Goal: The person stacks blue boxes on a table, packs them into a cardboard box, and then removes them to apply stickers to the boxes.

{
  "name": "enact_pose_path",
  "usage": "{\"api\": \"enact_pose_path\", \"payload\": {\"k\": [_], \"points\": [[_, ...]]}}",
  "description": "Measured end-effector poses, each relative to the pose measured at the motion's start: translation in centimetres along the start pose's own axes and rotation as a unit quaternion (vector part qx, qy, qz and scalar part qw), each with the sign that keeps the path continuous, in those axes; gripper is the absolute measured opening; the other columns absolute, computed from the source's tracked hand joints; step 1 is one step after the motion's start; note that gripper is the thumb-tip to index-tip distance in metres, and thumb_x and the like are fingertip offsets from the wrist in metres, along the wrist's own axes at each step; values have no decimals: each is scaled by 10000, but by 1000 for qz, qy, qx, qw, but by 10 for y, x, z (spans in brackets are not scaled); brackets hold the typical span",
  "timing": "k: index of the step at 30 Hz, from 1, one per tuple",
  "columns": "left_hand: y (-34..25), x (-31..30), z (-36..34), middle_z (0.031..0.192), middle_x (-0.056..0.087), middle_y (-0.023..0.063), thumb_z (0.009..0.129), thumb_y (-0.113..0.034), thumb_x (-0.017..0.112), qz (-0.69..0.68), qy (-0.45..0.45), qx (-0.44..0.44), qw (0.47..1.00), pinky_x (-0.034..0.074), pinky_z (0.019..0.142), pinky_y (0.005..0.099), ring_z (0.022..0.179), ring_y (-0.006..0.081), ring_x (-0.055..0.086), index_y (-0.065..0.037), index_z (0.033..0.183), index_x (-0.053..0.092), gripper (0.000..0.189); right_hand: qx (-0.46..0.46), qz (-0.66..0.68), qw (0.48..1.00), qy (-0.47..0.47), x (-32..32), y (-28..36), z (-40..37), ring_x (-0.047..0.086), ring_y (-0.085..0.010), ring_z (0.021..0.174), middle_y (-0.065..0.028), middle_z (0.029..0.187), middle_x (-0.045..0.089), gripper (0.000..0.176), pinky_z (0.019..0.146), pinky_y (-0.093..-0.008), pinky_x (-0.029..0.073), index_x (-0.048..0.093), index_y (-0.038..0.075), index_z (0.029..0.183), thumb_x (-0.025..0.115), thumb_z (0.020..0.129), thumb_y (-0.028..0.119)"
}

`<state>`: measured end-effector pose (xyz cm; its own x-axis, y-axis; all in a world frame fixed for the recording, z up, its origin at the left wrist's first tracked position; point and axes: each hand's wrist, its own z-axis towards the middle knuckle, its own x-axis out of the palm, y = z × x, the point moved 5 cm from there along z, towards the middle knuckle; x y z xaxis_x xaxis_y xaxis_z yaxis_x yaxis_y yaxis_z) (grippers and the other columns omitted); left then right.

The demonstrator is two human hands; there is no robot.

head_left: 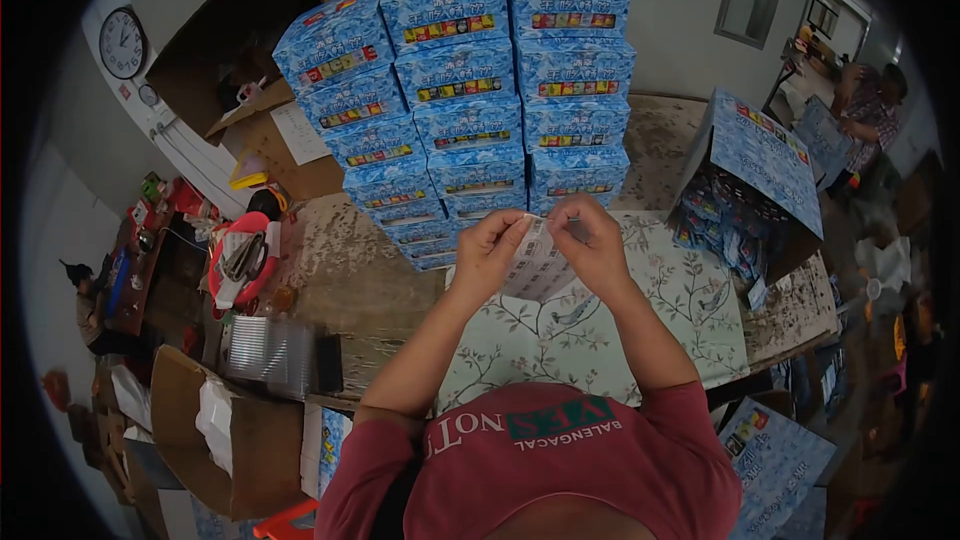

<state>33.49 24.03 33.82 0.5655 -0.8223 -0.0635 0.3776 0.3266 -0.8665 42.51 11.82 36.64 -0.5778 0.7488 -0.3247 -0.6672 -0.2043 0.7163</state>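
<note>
Over the table, my left hand (488,252) pinches the upper left corner of a pale sheet of printed labels (540,272). My right hand (597,248) has its thumb and fingers pressed together at the sheet's upper right edge. The sheet hangs down between both hands, its rows of small grey print facing me. Beneath it lies a pale green cloth (520,350) with a branch and bird pattern. Just beyond my hands rise stacks of blue printed boxes (468,120), in three columns.
An open blue box (760,160) full of small packets lies tipped at the right. A red basket (243,258) and clear plastic trays (268,355) are at the left. Open cardboard cartons (205,430) stand lower left. Other people (868,115) are in the background.
</note>
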Motion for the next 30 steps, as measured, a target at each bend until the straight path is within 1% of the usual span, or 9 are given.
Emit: {"api": "enact_pose_path", "payload": {"k": [2,6,7,8,11,14,20,27,30], "points": [[1,2,2,758,630,17,879,-146,581,10,-7,-12,1000,424,579,202,671,36,524,-1,931,631,162,44,111,993,-22,0,-13,-4,528,-121,811,-53,839,556,78,759,-265,449,579,22,853,576,783,-12],[11,11,4,742,619,7,881,-143,578,1,13,-14,1000,420,577,196,671,29,512,1,921,625,156,68,84,993,-52,-7,-17,-2,543,-209,728,-75,797,554,126,671,-314,426,572,25,871,599,750,2],[15,13,4,775,622,6,883,-130,573,0,23,-30,999,425,604,193,696,33,520,3,932,623,150,-33,-57,997,-48,-11,-10,-2,536,-210,747,-61,809,557,138,706,-329,411,577,41,871,609,740,12],[19,16,5,808,625,4,884,-117,568,0,33,-44,998,430,632,189,721,37,529,4,943,621,145,-133,-198,970,-42,-12,-3,-3,530,-211,766,-47,822,561,151,742,-344,395,581,56,871,619,729,21],[32,23,7,786,610,-5,889,-114,556,-11,20,-102,995,421,619,188,700,30,511,6,940,618,144,-187,-313,927,-81,-7,-9,-12,520,-204,793,-20,854,572,185,786,-363,365,591,82,863,638,687,45],[45,32,12,715,563,-29,890,-124,548,-50,23,-136,989,378,566,187,644,21,452,14,878,610,152,-202,-343,910,-117,-2,-25,-21,521,-185,789,-12,855,569,222,773,-352,374,591,85,861,635,650,36],[76,48,15,696,534,-37,895,-152,545,-86,31,-240,966,356,558,192,630,25,426,4,836,605,178,-188,-342,913,-119,-5,-57,-34,529,-196,759,-17,826,581,219,736,-346,379,606,74,874,669,671,20],[85,51,21,676,516,-43,898,-181,544,-93,52,-293,950,340,541,194,625,26,421,-19,815,605,192,-159,-323,927,-107,-7,-75,-32,539,-210,779,-22,836,586,179,745,-355,380,593,73,847,661,689,25],[98,52,21,645,490,-66,889,-171,551,-130,44,-301,944,300,497,182,555,11,388,-58,821,605,142,-105,-260,956,-86,-7,-86,-27,529,-213,812,-14,867,569,177,771,-355,376,565,82,863,631,702,51]]}}
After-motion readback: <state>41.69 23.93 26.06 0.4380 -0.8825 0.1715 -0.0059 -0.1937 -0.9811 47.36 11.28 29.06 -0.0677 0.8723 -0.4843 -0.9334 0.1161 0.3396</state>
